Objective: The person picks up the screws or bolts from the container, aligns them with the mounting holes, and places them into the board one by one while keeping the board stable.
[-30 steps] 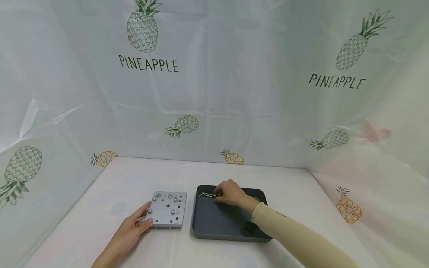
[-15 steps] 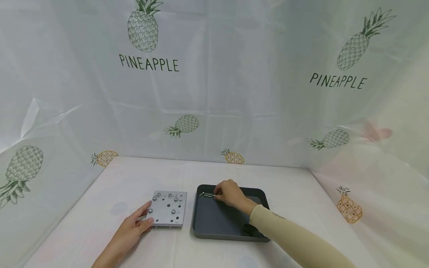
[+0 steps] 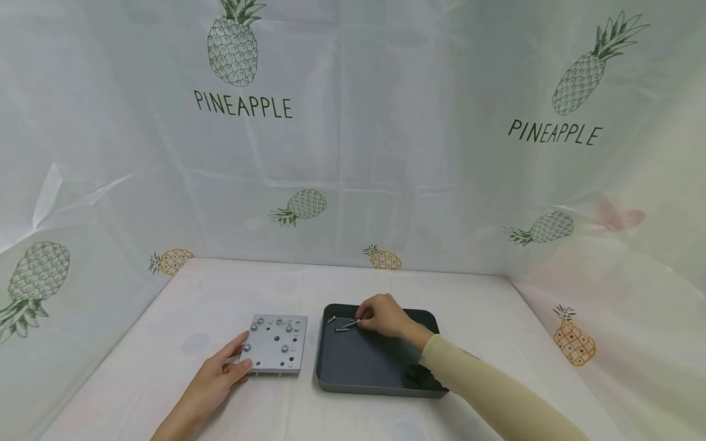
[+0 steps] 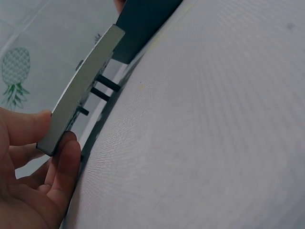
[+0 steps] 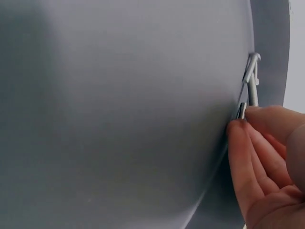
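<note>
Half a second ago two screws were lying side by side at the right fingertips; now they are lying apart. One, the pinched screw (image 3: 351, 323), is slanting up to the right hand (image 3: 383, 317), which is sitting slightly farther right, inside the far part of the tray (image 3: 353, 361). The other, the loose screw (image 3: 342, 330), is resting just beside it on the tray's floor, while the short screw (image 3: 331, 320) is lying near the tray's far left corner. The left hand (image 3: 212, 380) and the drilled metal plate (image 3: 268, 358) are staying put, left of the tray.

The right thumb and fingertips are clamping on the screw's end, with the forearm, in a beige sleeve (image 3: 485, 380), crossing the tray's right side. The left thumb and fingers are gripping the plate's left edge, and screw shanks (image 4: 108, 83) are projecting underneath.

A dark object (image 3: 417, 375), too unclear to identify, is lying near the tray's near right corner. A white-covered table (image 3: 458, 300) is supporting the tray, and a pineapple-printed sheet (image 3: 413, 153) is hanging behind it.
</note>
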`<state>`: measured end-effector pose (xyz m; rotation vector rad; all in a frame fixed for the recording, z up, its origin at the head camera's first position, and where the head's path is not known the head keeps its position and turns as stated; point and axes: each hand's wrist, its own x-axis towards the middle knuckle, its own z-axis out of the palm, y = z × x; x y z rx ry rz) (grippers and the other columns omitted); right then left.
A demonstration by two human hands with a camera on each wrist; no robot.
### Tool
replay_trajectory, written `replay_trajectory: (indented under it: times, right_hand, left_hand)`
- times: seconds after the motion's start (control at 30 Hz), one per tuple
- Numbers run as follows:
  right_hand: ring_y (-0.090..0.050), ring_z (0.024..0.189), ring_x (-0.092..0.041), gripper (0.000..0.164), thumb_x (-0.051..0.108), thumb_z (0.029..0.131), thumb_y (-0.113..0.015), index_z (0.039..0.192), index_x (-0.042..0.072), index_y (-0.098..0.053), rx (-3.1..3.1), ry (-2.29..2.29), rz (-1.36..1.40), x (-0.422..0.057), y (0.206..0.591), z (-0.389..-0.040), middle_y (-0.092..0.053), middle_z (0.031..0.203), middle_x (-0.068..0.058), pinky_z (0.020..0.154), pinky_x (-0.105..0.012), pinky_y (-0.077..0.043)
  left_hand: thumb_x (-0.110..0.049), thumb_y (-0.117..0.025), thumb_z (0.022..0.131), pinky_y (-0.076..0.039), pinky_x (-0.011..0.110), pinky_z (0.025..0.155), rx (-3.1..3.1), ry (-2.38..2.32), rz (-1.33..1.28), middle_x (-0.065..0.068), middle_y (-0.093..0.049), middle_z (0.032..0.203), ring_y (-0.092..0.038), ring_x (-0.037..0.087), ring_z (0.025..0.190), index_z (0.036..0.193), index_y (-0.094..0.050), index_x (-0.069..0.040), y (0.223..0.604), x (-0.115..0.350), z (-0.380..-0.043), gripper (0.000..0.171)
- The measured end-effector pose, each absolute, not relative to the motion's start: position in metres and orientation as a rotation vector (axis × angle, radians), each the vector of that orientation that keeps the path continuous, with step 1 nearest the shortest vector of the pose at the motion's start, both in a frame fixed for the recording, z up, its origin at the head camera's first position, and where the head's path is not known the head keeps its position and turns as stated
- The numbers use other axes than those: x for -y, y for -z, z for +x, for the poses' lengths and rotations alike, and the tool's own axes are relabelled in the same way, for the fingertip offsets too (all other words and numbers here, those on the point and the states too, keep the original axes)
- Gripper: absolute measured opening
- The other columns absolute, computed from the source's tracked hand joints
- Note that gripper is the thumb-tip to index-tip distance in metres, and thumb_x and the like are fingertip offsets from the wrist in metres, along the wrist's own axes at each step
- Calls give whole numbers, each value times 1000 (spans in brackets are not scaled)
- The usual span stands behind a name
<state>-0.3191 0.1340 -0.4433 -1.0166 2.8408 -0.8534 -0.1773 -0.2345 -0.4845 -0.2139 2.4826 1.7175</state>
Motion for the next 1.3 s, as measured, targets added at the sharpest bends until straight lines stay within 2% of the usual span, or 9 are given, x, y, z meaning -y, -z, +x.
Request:
replay_trajectory:
  times: [0.17, 0.43, 1.3]
  right_hand:
    - [-68, 75, -6, 6, 4, 92, -82, 98, 5, -80, -2772, 930, -968, -140, 445, -322, -77, 87, -1, 64, -21, -55]
    - [-69, 79, -3, 7, 8, 93, -83, 100, 9, -80, -2723, 1008, -962, -144, 446, -325, -77, 89, 4, 69, -21, -56]
    - [-70, 86, -6, 17, 10, 94, -82, 110, 5, -81, -2631, 1090, -1045, -129, 425, -325, -79, 97, 4, 76, -24, -60]
  left_hand:
    - [-20, -67, 106, -61, 26, 91, -2479, -1723, -219, 30, -40, 160, -64, 19, 105, 167, -33, -12, 485, 234, -178, 71]
    - [-21, -67, 106, -60, 25, 91, -2482, -1714, -223, 30, -39, 160, -64, 19, 104, 167, -33, -12, 485, 234, -179, 71]
    - [-20, -68, 105, -59, 19, 85, -2484, -1720, -221, 30, -40, 160, -63, 19, 100, 167, -34, -12, 484, 234, -177, 71]
